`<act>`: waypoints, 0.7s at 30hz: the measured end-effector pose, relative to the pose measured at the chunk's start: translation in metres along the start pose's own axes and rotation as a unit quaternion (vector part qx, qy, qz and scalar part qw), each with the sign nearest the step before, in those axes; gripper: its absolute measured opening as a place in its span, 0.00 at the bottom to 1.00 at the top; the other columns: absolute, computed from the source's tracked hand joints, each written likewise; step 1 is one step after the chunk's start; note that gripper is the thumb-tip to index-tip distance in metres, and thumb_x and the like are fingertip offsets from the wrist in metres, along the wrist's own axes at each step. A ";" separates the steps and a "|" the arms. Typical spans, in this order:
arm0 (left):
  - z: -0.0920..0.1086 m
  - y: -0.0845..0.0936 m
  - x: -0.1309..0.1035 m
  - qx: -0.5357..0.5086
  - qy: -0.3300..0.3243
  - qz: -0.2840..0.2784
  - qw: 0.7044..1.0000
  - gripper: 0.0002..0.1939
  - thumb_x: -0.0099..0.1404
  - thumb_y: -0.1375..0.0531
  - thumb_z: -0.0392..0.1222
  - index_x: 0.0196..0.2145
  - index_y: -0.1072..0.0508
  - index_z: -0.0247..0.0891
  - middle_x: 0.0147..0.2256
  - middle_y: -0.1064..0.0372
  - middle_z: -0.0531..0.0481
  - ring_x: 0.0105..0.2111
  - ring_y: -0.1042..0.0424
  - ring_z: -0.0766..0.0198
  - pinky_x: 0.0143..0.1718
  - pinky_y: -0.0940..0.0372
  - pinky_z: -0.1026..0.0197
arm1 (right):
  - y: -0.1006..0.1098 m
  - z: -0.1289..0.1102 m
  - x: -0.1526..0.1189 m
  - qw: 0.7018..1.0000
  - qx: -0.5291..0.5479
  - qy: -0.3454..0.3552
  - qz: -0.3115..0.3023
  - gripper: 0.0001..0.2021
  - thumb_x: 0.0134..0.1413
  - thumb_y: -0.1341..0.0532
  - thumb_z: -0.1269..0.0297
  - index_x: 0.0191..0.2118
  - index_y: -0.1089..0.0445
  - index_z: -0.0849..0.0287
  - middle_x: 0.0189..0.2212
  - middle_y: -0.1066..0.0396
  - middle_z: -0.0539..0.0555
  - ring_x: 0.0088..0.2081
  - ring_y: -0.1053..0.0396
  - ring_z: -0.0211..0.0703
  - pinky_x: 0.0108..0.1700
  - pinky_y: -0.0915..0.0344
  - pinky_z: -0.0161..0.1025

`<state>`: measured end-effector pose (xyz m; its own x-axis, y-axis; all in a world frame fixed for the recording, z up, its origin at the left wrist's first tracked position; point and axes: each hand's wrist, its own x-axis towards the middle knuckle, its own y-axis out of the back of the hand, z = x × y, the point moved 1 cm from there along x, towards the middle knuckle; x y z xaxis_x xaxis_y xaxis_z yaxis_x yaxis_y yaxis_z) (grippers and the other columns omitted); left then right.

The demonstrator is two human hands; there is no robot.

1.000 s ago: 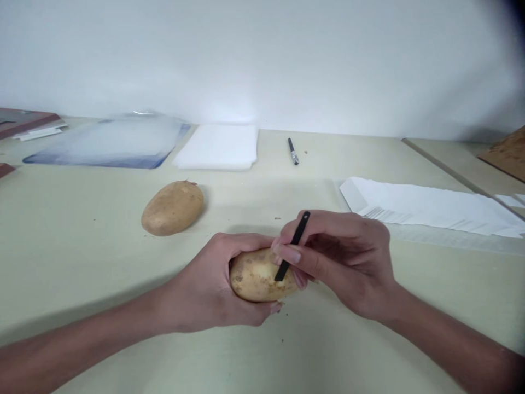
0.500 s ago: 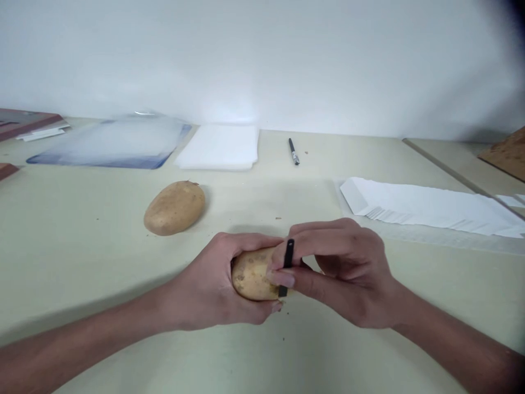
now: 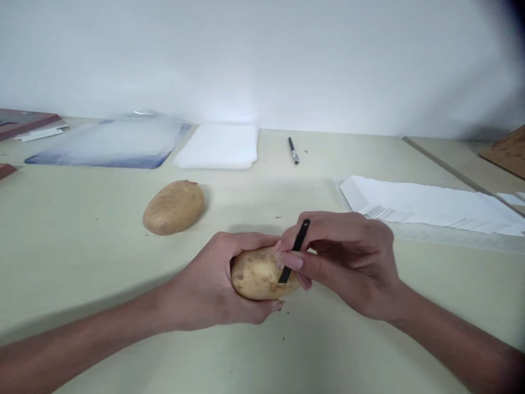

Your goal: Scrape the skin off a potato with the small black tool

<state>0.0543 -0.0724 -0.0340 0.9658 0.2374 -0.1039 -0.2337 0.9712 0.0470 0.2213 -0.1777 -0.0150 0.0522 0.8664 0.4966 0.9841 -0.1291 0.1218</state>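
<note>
A potato [image 3: 256, 276] lies on its side in my left hand [image 3: 213, 282], thumb below and fingers above it. Part of its upper skin is pale and scraped. My right hand [image 3: 348, 262] pinches a slim flat black strip-like tool [image 3: 301, 235] with a small hole at its top end. The tool leans to the right, and its lower end is at the potato's surface. A second potato [image 3: 174, 208] rests on the table, beyond my left hand and apart from it.
At the back are a black pen [image 3: 293, 150], a stack of white paper [image 3: 219, 146] and blue-edged clear plastic folders [image 3: 110, 143]. White paper slips [image 3: 430, 205] fan out at the right. A brown box [image 3: 506, 153] stands at the far right edge. Small crumbs dot the table.
My right hand has shifted slightly up and right. The black tool has tilted rightward and its lower end has risen along the potato. My left hand has barely moved.
</note>
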 end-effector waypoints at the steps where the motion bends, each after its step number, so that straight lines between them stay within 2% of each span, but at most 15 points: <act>1: -0.001 0.000 0.000 -0.005 -0.011 0.005 1.000 0.13 0.59 0.34 0.30 0.41 0.25 0.43 0.36 0.29 0.57 0.33 0.32 0.68 0.31 0.35 0.70 | 0.000 0.000 0.000 1.000 -0.003 0.003 -0.002 0.09 0.57 0.32 0.80 0.39 0.19 0.59 0.31 0.24 0.52 0.24 0.34 0.32 0.24 0.35 0.32; 5: -0.002 0.000 0.000 -0.002 -0.012 0.006 1.000 0.12 0.60 0.33 0.31 0.40 0.26 0.41 0.36 0.31 0.57 0.34 0.30 0.68 0.32 0.35 0.71 | 0.001 0.001 -0.001 1.000 -0.008 0.001 -0.009 0.10 0.58 0.32 0.78 0.41 0.19 0.57 0.32 0.24 0.51 0.23 0.35 0.32 0.24 0.36 0.32; 12: 0.004 0.002 -0.001 0.011 0.023 -0.001 1.000 0.11 0.61 0.34 0.33 0.41 0.25 0.43 0.37 0.30 0.58 0.34 0.32 0.68 0.32 0.36 0.69 | 0.001 -0.003 0.002 0.998 -0.043 -0.009 -0.046 0.08 0.60 0.33 0.77 0.38 0.21 0.56 0.25 0.31 0.47 0.23 0.40 0.32 0.23 0.40 0.32; 15: 0.000 0.002 -0.001 0.014 0.003 0.008 1.000 0.13 0.59 0.32 0.32 0.41 0.25 0.43 0.39 0.28 0.58 0.35 0.31 0.67 0.32 0.35 0.69 | 0.003 -0.003 0.001 0.998 -0.038 -0.015 -0.042 0.07 0.59 0.32 0.76 0.36 0.22 0.56 0.25 0.31 0.47 0.22 0.39 0.32 0.23 0.39 0.32; 21: -0.004 0.003 0.000 0.035 -0.016 0.022 0.999 0.24 0.58 0.30 0.32 0.51 0.23 0.48 0.41 0.27 0.58 0.37 0.29 0.66 0.35 0.33 0.69 | 0.006 0.000 0.000 1.000 -0.001 -0.005 -0.027 0.09 0.57 0.32 0.78 0.38 0.20 0.57 0.29 0.26 0.49 0.23 0.33 0.32 0.25 0.33 0.33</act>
<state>0.0531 -0.0698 -0.0378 0.9582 0.2780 -0.0678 -0.2687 0.9556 0.1207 0.2276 -0.1781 -0.0143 0.0003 0.8765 0.4814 0.9853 -0.0824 0.1495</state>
